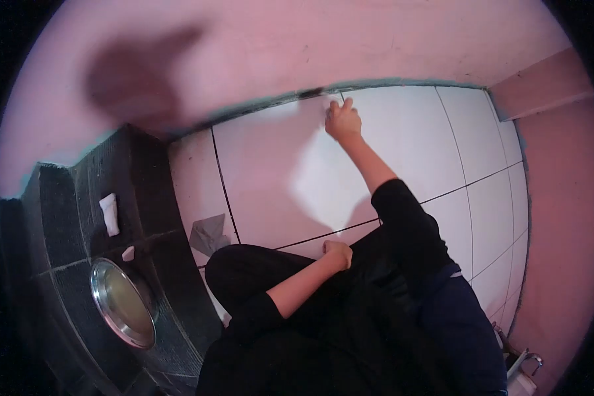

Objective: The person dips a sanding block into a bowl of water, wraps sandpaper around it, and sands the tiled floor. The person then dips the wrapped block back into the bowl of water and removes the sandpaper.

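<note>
My right hand (344,122) reaches out to the far edge of the white tiled floor (402,132), close to the foot of the pink wall. Its fingers are curled down against the tile, and something pale and blurred shows by the fingertips; I cannot make out what it is. My left hand (338,255) is closed in a loose fist by my bent knees, its fingers partly turned from view. To the left of my knee, a grey folded sheet or cloth (208,234) lies on the tiles.
Black tiled steps (152,185) rise on the left. On them are a metal bowl (99,284) with cloudy liquid, a rolled white cloth (109,214) and a small pale piece (129,253). Pink walls (297,46) border the floor. Metal-handled items (525,363) stand at the lower right.
</note>
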Motion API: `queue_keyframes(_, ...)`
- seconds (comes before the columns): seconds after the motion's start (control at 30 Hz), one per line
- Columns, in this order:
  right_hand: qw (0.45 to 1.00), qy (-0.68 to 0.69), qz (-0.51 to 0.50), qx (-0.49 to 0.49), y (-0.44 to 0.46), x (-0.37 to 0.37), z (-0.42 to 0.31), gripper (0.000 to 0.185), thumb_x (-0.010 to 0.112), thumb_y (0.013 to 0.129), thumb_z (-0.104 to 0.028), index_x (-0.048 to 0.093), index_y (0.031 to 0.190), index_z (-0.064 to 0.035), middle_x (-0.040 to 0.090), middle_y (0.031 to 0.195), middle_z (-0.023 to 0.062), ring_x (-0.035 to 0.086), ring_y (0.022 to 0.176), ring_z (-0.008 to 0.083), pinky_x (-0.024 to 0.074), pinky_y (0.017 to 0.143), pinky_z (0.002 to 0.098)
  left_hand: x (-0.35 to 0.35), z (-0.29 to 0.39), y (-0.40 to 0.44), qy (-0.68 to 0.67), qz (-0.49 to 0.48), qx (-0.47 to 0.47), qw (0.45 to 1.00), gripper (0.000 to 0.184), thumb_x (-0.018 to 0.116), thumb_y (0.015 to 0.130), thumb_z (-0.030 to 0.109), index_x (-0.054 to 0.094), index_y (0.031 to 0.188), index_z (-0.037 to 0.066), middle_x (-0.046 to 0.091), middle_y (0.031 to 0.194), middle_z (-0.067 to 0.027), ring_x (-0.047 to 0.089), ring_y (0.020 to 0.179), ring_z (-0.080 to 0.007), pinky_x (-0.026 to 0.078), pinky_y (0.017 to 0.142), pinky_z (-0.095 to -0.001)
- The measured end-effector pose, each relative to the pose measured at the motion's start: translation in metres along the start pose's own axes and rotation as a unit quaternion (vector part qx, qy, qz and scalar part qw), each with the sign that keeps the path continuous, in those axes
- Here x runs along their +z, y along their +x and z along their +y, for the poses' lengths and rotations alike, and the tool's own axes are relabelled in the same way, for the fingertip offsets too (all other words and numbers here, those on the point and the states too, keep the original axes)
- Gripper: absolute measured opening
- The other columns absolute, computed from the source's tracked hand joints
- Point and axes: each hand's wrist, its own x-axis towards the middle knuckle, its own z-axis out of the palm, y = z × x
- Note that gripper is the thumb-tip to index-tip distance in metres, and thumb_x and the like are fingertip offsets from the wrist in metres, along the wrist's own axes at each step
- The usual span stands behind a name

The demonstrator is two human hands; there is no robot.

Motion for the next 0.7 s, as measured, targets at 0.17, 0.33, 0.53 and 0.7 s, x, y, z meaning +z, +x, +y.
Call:
queue_keyframes(0.17,0.998,0.027,-0.051,-0.015,-0.109,-0.040,0.014,0.036,0.066,0.070,-0.019,0.056,0.103,-0.0116,0.047,0.100,0.0192,0.060,0.079,0.0362,0.0545,0.062,0.0451,-0.008,0.000,-0.007,0.023,-0.006,-0.031,0.999,0.029,0.060,0.077,0.023,0.067,0.103,0.012,0.067,0.102,-0.0052,0.065,0.085,-0.0258,0.045,0.070,-0.0453)
queue_keyframes(0.33,0.994,0.069,-0.088,0.008,-0.185,-0.081,0.026,0.032,0.069,0.067,-0.017,0.060,0.097,-0.0102,0.049,0.099,0.0166,0.059,0.084,0.0339,0.0542,0.064,0.0430,-0.003,0.000,-0.003,0.052,0.007,-0.050,0.997,0.025,0.060,0.077,0.023,0.069,0.096,0.009,0.068,0.093,-0.0070,0.066,0.075,-0.0269,0.043,0.069,-0.0455)
queue_keyframes(0.53,0.995,0.086,-0.052,0.026,-0.165,-0.070,0.016,0.026,0.066,0.066,-0.022,0.064,0.089,-0.0101,0.051,0.094,0.0159,0.060,0.080,0.0328,0.0537,0.062,0.0421,-0.006,0.001,-0.005,0.062,-0.001,-0.043,0.997,0.022,0.057,0.080,0.021,0.069,0.092,0.008,0.068,0.086,-0.0074,0.065,0.071,-0.0264,0.042,0.068,-0.0445)
queue_keyframes(0.7,0.996,0.067,-0.052,0.016,-0.104,-0.069,0.000,0.020,0.062,0.073,-0.029,0.067,0.080,-0.0107,0.055,0.091,0.0142,0.063,0.075,0.0310,0.0527,0.064,0.0411,0.003,0.007,-0.001,0.056,0.001,-0.030,0.998,0.019,0.055,0.081,0.018,0.069,0.089,0.007,0.068,0.083,-0.0091,0.064,0.068,-0.0264,0.040,0.067,-0.0438)
